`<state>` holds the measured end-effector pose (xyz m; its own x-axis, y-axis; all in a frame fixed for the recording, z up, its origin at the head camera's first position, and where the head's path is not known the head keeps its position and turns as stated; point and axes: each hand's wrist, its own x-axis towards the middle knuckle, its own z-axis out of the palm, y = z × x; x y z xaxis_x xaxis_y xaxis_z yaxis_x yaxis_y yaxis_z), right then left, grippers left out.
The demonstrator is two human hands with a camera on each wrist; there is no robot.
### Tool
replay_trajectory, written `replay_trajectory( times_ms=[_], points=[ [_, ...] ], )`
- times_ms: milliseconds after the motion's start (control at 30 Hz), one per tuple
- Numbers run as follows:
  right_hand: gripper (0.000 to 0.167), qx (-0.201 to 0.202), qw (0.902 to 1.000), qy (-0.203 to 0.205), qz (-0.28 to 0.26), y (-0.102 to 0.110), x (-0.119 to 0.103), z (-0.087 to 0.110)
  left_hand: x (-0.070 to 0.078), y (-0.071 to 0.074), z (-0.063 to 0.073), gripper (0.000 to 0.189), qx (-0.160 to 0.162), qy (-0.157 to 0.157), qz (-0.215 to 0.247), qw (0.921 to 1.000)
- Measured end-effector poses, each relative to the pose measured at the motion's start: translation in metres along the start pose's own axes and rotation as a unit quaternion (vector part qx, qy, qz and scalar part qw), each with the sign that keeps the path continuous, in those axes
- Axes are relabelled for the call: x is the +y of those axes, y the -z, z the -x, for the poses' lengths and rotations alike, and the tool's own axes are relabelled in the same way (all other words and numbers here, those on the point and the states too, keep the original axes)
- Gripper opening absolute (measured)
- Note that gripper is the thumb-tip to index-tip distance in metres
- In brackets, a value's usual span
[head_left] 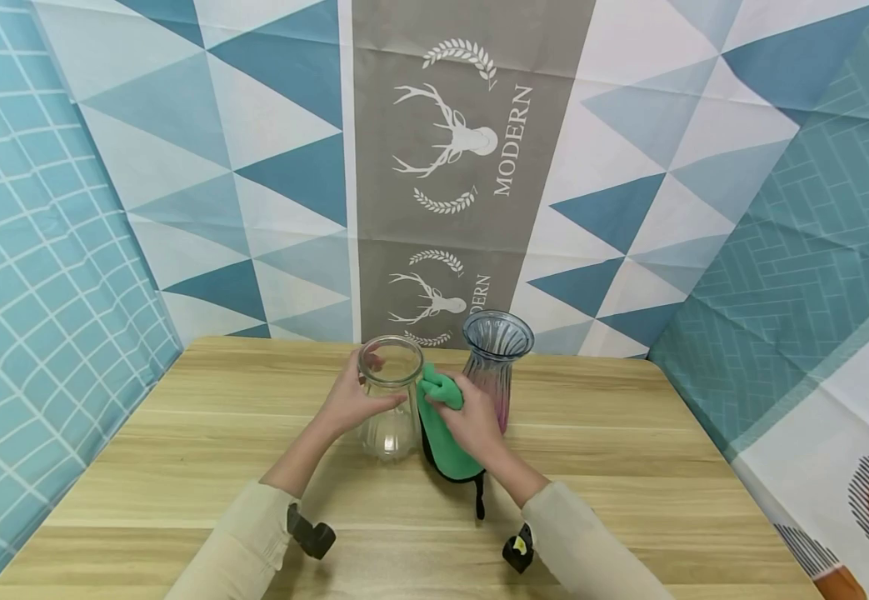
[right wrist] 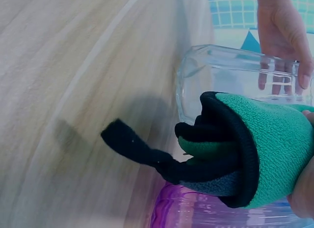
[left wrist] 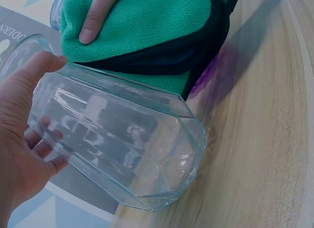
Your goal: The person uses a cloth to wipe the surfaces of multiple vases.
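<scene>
A clear glass vase [head_left: 391, 433] with faceted sides stands upright on the table. My left hand [head_left: 355, 396] grips it around the upper part, thumb on the near side and fingers behind, seen through the glass in the left wrist view. Just right of the vase, my right hand [head_left: 475, 417] holds a folded green cloth [right wrist: 279, 149] with black edging, its black loop hanging down. Some of the right hand's fingers are hidden by the cloth. Behind that hand stands a ribbed vase [head_left: 497, 342], blue-grey at the flared rim and purple-pink at the base.
The wooden table [head_left: 599, 500] reaches back to a wall covering [head_left: 277, 167] of blue and white triangles with a grey deer panel. Blue tiled-pattern cloth [head_left: 22, 250] hangs at the left. A black wrist camera [head_left: 312, 535] sits at the left cuff.
</scene>
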<state>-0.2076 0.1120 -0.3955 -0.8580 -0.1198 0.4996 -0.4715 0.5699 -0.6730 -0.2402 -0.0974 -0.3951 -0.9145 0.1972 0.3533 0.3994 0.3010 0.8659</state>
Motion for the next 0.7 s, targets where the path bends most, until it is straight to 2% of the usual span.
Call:
replay_trajectory(
  times_ms=[233, 467, 600, 700],
  points=[
    [0.041, 0.009, 0.9999, 0.012, 0.001, -0.002, -0.002, -0.002, 0.005, 0.002, 0.001, 0.090, -0.006, 0.006, 0.019, 0.9998],
    [0.039, -0.008, 1.0000, 0.004, 0.001, -0.005, -0.002, -0.004, 0.036, 0.007, 0.011, 0.084, -0.021, 0.004, 0.017, 0.9996],
    [0.039, -0.015, 0.9998, 0.001, 0.010, -0.006, -0.001, -0.004, 0.036, 0.007, 0.011, 0.083, -0.022, 0.004, 0.020, 0.9996],
    [0.038, -0.026, 0.9995, -0.004, 0.019, -0.007, 0.000, -0.002, 0.024, 0.005, 0.007, 0.085, -0.020, 0.005, 0.030, 0.9993]
  ],
)
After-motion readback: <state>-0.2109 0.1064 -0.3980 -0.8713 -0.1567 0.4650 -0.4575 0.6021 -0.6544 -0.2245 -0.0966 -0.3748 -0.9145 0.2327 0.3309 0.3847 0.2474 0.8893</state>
